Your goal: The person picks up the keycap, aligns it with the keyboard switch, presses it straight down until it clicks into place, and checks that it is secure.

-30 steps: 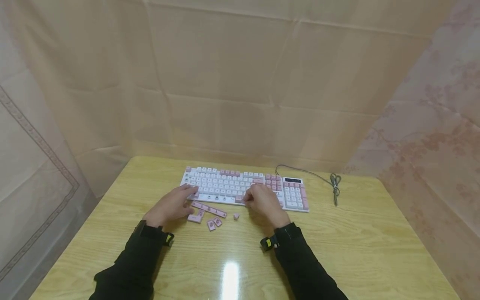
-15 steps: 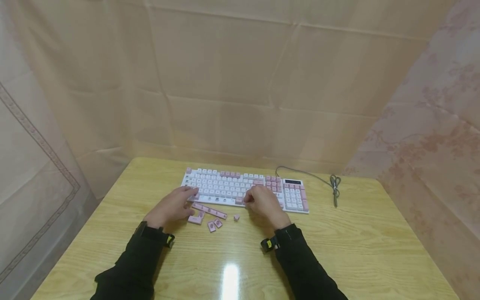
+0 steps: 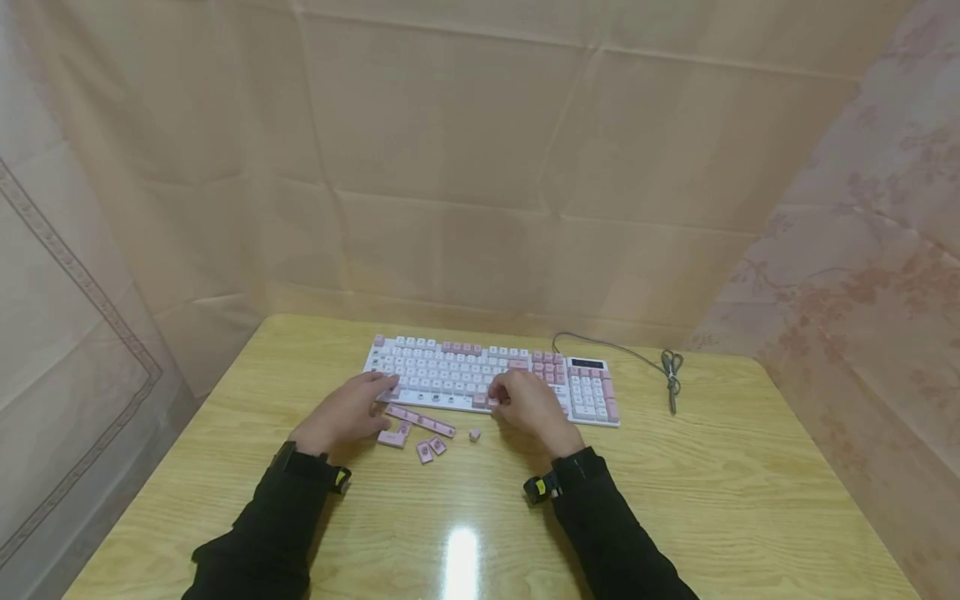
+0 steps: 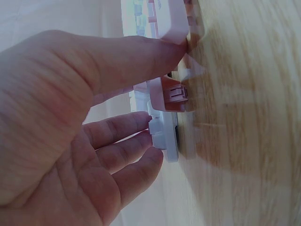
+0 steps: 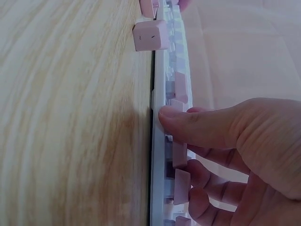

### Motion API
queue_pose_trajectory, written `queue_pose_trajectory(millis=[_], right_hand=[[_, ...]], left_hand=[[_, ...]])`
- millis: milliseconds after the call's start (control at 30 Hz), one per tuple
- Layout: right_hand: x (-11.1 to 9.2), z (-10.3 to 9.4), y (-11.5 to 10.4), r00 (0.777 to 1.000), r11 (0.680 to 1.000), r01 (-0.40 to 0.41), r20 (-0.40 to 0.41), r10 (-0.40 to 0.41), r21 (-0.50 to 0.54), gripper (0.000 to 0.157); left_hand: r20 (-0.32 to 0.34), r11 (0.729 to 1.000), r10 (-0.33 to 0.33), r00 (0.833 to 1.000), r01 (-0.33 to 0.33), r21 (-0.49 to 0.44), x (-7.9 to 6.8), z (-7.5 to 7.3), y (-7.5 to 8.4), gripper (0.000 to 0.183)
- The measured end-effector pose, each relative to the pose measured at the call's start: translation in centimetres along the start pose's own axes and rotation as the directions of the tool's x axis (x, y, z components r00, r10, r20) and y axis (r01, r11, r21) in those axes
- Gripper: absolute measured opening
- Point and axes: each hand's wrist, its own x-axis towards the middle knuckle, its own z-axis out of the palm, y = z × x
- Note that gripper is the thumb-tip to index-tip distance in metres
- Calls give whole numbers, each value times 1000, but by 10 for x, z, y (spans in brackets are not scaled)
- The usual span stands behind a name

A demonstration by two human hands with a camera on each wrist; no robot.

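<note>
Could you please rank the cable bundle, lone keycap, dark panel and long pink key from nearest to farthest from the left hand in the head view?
1. Long pink key: beside the left hand.
2. Lone keycap: farther right, before the keyboard.
3. Dark panel: keyboard's upper right.
4. Cable bundle: far right.

In the head view, the right hand point(image 3: 531, 407) hides a lower part of the keyboard point(image 3: 483, 375); the left hand point(image 3: 345, 412) covers its near left corner. Key marks point(image 3: 431, 367) are too small for reading there. The right thumb point(image 5: 207, 125) partly hides a pink keycap point(image 5: 177, 103).
</note>
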Motion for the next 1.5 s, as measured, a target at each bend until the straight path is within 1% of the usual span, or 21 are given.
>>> queue_pose_trajectory(millis=[267, 533, 700, 767, 867, 933, 1000, 1100, 1167, 1300, 1400, 1500], right_hand=[[0, 1, 1, 1000, 999, 31, -6, -31, -20, 22], [-2, -2, 1, 999, 999, 36, -9, -36, -24, 21], [-1, -5, -1, 998, 998, 50, -22, -51, -32, 17], [0, -6, -1, 997, 997, 67, -24, -68, -36, 15], [0, -6, -2, 992, 992, 123, -17, -123, -25, 14], [1, -5, -3, 983, 983, 182, -5, -182, -5, 14], [1, -5, -5, 969, 968, 249, 8, -249, 13, 15], [0, -4, -8, 946, 946, 322, 32, -323, 26, 17], [-1, -4, -12, 935, 937, 349, 46, -350, 29, 18], [-2, -4, -17, 923, 926, 373, 78, -377, 66, 19], [-2, -4, -19, 905, 910, 403, 106, -412, 98, 21], [-2, -2, -20, 881, 891, 444, 137, -454, 98, 24]], left_hand=[[1, 1000, 4, 1000, -4, 3, -1, -1, 1, 69], [-6, 1000, 1, 1000, -1, 0, -1, 1, 2, 68], [-7, 1000, -2, 1000, 2, 1, 1, 2, 1, 68], [-4, 1000, -2, 1000, 2, 1, 1, 2, 1, 68], [4, 1000, -1, 1000, 1, -4, 2, 1, 1, 68], [10, 1000, -1, 1000, 1, -10, 1, 0, 0, 68], [13, 1000, 2, 1000, -2, -18, 1, -1, 0, 67], [11, 1000, 13, 1000, -12, -28, -1, -2, -1, 65], [3, 999, 17, 1000, -17, -48, -2, -5, 1, 64], [-20, 997, 31, 999, -33, -71, -4, -10, 2, 61], [-32, 997, 51, 998, -53, -63, -4, -12, 1, 60], [-34, 995, 65, 997, -67, -77, -2, -13, 1, 52]])
